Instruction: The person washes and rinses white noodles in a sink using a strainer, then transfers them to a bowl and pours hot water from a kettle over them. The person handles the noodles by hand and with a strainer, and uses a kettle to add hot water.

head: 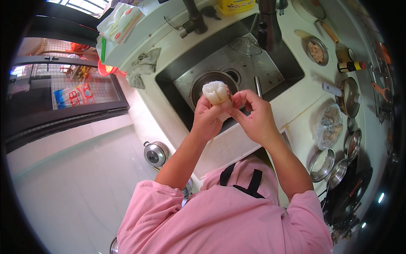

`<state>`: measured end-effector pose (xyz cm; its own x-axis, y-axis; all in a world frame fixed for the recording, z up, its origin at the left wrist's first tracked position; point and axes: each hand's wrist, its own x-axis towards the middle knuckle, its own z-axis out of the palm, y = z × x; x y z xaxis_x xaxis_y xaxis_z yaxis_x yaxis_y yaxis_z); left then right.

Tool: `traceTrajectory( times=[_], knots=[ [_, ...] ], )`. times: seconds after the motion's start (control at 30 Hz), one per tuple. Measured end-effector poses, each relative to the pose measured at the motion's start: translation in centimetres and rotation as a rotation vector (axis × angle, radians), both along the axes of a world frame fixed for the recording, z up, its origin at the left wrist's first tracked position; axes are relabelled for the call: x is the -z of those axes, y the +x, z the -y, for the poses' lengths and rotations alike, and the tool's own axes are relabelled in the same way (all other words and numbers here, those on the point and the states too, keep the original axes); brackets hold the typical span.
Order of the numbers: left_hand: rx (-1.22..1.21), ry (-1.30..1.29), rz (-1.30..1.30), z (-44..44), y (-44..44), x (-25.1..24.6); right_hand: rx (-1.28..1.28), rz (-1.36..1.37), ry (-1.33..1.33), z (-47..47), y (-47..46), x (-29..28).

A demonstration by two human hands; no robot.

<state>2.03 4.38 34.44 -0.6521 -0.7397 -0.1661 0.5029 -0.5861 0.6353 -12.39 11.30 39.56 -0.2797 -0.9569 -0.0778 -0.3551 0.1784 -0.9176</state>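
Note:
A pale white, glossy food item (215, 92) with a ribbed, lobed top is held up over the near part of the sink. My left hand (207, 119) grips its lower part from the left, thumb across the front. Close against its right side, my right hand (253, 112) has thumb and fingers at the lower edge, where a thin strand shows; whether it pinches that strand I cannot tell. Below the item a round metal bowl (198, 85) stands in the steel sink (187, 73), partly hidden by the item and my hands.
A wire-mesh skimmer (245, 46) lies in the sink, handle towards me. Behind stand the faucet (193, 23) and a yellow container (236, 5). A grey rag (144, 68) lies left. On the right are a bowl of minced food (316, 52), a bagged item (330, 125) and several bowls.

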Motion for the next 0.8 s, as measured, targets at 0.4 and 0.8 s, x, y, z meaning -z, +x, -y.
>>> traceTrajectory(
  times=[0.4, 0.8],
  knots=[
    [0.066, -0.07, 0.03, 1.1, 1.4, 1.9, -0.081, 0.641, 0.136, -0.1, -0.4, 7.9],
    [-0.014, 0.096, 0.233, 0.6, 0.6, 2.1, 0.104, 0.256, -0.076, -0.8, 4.3, 8.5]
  ],
)
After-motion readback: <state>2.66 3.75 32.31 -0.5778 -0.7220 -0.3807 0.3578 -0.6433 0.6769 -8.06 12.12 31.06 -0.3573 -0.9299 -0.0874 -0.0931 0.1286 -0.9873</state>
